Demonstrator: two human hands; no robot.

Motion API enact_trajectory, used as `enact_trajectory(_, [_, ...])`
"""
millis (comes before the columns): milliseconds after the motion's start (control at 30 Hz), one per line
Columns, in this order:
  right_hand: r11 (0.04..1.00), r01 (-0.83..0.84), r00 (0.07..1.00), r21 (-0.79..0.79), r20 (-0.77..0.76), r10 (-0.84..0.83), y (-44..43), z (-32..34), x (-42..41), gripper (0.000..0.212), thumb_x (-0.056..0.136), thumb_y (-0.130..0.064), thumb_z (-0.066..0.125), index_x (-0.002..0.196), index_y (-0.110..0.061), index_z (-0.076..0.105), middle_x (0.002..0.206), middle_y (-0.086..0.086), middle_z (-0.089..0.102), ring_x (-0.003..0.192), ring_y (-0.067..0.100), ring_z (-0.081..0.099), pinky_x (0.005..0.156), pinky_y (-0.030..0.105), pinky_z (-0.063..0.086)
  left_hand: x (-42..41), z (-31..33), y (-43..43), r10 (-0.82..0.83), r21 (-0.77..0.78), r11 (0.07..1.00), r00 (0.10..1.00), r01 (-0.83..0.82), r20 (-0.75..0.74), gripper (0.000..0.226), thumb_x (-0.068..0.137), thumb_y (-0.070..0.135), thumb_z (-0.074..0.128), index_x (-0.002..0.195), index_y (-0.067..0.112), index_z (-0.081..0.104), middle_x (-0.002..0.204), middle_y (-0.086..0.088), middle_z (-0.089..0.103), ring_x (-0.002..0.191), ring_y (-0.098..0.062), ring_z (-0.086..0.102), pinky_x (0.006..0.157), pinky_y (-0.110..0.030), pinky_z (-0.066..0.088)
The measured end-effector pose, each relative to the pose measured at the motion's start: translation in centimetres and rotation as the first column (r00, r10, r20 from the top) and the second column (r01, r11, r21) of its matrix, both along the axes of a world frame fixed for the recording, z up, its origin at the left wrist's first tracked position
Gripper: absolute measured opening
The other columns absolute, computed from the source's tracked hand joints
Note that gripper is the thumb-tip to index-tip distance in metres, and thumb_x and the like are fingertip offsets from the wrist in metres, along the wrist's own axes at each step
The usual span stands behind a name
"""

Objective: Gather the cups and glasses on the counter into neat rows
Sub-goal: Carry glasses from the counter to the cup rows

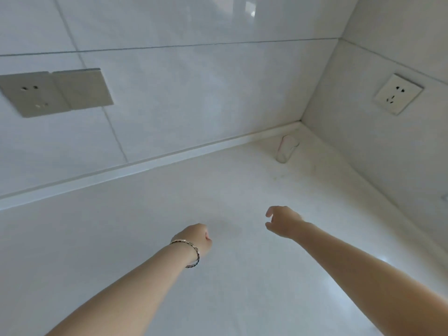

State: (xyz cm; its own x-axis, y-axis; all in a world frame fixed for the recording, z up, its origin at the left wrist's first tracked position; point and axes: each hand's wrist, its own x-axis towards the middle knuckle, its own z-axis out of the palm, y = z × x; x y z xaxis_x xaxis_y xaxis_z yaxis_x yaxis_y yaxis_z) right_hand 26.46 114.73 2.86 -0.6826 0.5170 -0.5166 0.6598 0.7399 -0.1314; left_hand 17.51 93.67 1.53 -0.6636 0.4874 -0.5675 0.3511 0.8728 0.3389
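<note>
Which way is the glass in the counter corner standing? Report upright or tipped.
Upright. The glass stands on its base on the counter, near the corner. Whether it holds anything, cannot tell: it is blurred.

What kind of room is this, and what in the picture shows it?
Most likely a home kitchen: a pale counter meets glossy tiled walls in a corner, wall sockets sit just above it, and one clear glass stands near that corner.

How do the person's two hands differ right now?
The left hand is curled into a loose fist, while the right hand is partly open, thumb and fingers apart. The left wrist wears a bracelet; the right wrist is bare. The right hand reaches further towards the glass in the corner than the left. Both are empty and hang over the white counter.
</note>
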Motion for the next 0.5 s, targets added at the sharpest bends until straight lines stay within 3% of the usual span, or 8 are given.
enact_trajectory(133, [0.998, 0.053, 0.998, 0.025, -0.043, -0.051, 6.5, -0.4, -2.3, 0.043, 0.092, -0.026, 0.05, 0.134, -0.02, 0.047, 0.135, 0.004, 0.054, 0.123, 0.025, 0.053, 0.095, 0.029, 0.044, -2.0, -0.4, 6.1, -0.008, 0.005, 1.0, 1.0, 0.008, -0.006, 0.026, 0.09, 0.014, 0.039, 0.066, 0.025, 0.039, 0.102, -0.002, 0.057, 0.093, -0.022, 0.053, 0.081, -0.028, 0.042])
enact_trajectory(267, [0.988, 0.15, 0.981, 0.019, -0.125, -0.147, 11.9, -0.6, -5.9, 0.049, 0.091, -0.021, 0.053, 0.138, -0.012, 0.04, 0.138, 0.012, 0.044, 0.123, 0.031, 0.05, 0.098, 0.034, 0.044, -4.0, -1.6, 10.8, -0.011, 0.014, 1.0, 1.0, 0.012, -0.013, 0.016, 0.091, 0.015, 0.04, 0.078, 0.021, 0.046, 0.119, -0.002, 0.061, 0.1, -0.021, 0.057, 0.087, -0.029, 0.045])
enact_trajectory(333, [0.974, 0.225, 0.958, -0.001, -0.183, -0.221, 14.2, -0.7, -8.0, 0.056, 0.091, -0.021, 0.055, 0.141, -0.009, 0.034, 0.14, 0.014, 0.038, 0.125, 0.032, 0.048, 0.098, 0.037, 0.044, -5.0, -2.5, 12.7, -0.023, 0.005, 1.0, 1.0, 0.023, -0.018, 0.015, 0.092, 0.015, 0.039, 0.081, 0.021, 0.047, 0.12, -0.002, 0.061, 0.095, -0.02, 0.054, 0.084, -0.028, 0.043])
enact_trajectory(433, [0.946, 0.323, 0.906, -0.011, -0.284, -0.313, 17.7, -1.2, -11.2, 0.064, 0.088, -0.023, 0.059, 0.143, -0.008, 0.028, 0.142, 0.015, 0.032, 0.129, 0.034, 0.043, 0.1, 0.04, 0.042, -6.7, -3.5, 15.1, -0.054, -0.019, 0.998, 0.998, 0.053, -0.027, 0.017, 0.093, 0.014, 0.038, 0.095, 0.02, 0.054, 0.121, -0.001, 0.061, 0.109, -0.022, 0.058, 0.086, -0.029, 0.044])
enact_trajectory(500, [0.93, 0.366, 0.866, -0.016, -0.361, -0.347, 19.7, -1.5, -13.2, 0.072, 0.089, -0.028, 0.059, 0.147, -0.01, 0.021, 0.146, 0.015, 0.027, 0.135, 0.034, 0.034, 0.106, 0.043, 0.037, -7.9, -4.1, 16.4, -0.07, -0.033, 0.997, 0.997, 0.068, -0.039, 0.024, 0.093, 0.013, 0.038, 0.104, 0.017, 0.059, 0.116, -0.003, 0.062, 0.108, -0.023, 0.059, 0.086, -0.029, 0.045])
